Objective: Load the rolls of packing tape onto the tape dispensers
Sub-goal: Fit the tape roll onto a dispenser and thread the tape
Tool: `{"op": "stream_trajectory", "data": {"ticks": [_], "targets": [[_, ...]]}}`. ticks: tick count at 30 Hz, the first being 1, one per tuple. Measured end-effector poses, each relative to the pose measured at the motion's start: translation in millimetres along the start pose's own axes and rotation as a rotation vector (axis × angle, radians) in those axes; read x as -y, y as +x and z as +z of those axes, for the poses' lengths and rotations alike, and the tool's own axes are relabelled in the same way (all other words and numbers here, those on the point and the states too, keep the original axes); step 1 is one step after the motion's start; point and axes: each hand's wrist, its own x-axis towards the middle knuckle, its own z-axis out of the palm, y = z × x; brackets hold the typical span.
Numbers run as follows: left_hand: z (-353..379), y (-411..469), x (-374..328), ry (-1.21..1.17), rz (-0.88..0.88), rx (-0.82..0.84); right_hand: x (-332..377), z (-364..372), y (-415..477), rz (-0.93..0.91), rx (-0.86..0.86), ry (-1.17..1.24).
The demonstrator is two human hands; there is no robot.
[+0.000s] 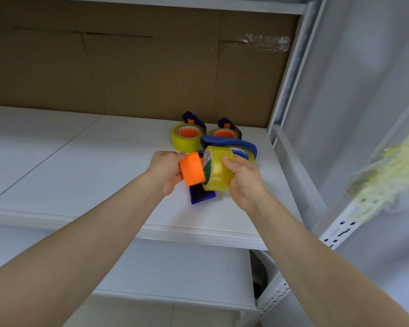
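Note:
Over the white shelf (85,166), my left hand (165,171) grips the orange core (192,169) of a blue tape dispenser (202,195). My right hand (243,180) grips a yellow tape roll (216,172) set against the core's right end; I cannot tell how far the core reaches into it. The blue frame arches over the roll and its handle pokes out below. Behind them, two more blue dispensers stand on the shelf, each with a yellow roll on an orange core: one at the left (187,136), one at the right (224,133).
Brown cardboard (128,72) lines the back of the shelf bay. A white metal upright (291,86) bounds it on the right. A lower white shelf (175,274) lies beneath. Something blurred and pale yellow (387,175) hangs at the right.

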Motion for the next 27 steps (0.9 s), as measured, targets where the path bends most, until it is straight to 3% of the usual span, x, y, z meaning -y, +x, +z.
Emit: {"op": "stream_trajectory", "data": {"ticks": [6, 16, 20, 27], "targets": [[3, -7, 1, -0.056, 0.006, 0.036, -4, 14, -2, 0.086, -0.099, 0.091], [3, -19, 17, -0.204, -0.076, 0.134, -30, 22, -22, 0.057, 0.029, 0.213], [-3, -26, 29, -0.053, -0.04, 0.205, -45, 18, -24, 0.063, 0.055, 0.205], [-15, -27, 40, 0.113, 0.146, 0.218, -31, 10, -28, -0.012, 0.142, -0.012]]}}
